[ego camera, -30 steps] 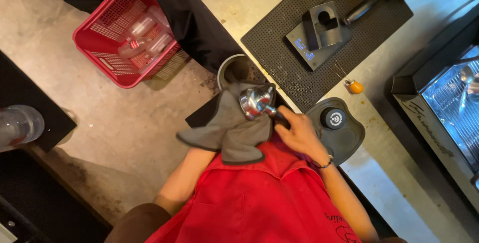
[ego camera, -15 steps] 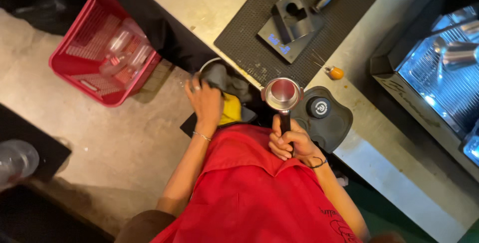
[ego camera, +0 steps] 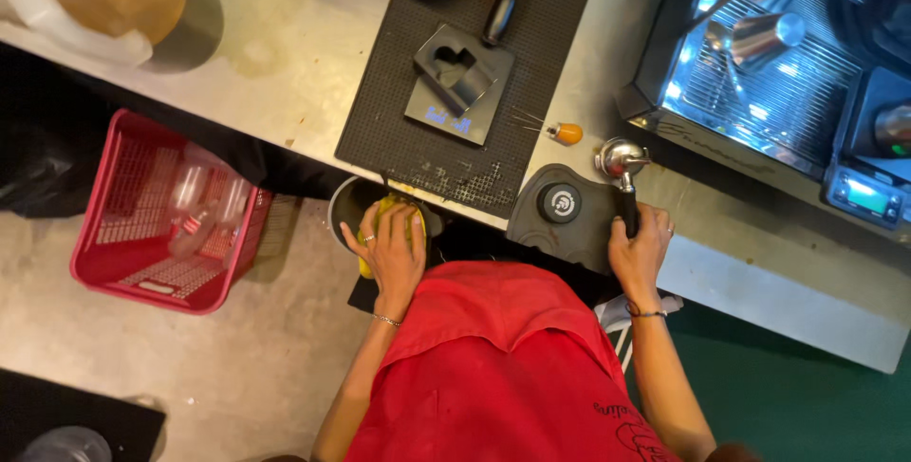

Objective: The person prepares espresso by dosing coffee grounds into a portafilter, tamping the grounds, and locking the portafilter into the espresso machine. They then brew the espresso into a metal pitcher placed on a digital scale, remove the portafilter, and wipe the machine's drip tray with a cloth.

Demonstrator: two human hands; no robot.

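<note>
Nearest, the left hand [ego camera: 392, 251] lies flat with fingers spread over a yellow cloth [ego camera: 391, 218], pressing it down at the mouth of a round bin [ego camera: 343, 208] that sits just below the counter's front edge; the hand covers the cloth rather than closing around it. The right hand [ego camera: 638, 251] is wrapped firmly around the black handle of a portafilter [ego camera: 622, 170], whose shiny metal basket end rests on the counter, just beside the dark tamping mat [ego camera: 560, 225] with its round tamper [ego camera: 560, 202]. Judging by this, the wiping looks finished or nearly so: the basket appears clean and empty, and it has not been filled or locked into the espresso machine [ego camera: 778, 73] at the far right. Beyond the hands, a black perforated mat [ego camera: 399, 111] carries a small scale stand [ego camera: 462, 83], with a little orange-handled tool [ego camera: 562, 132] lying just off its right edge. Open counter is scarce around the portafilter, hemmed between mat and machine; the bare stretch lies to the left. On the floor, a red basket [ego camera: 114, 234] stands well apart.
</note>
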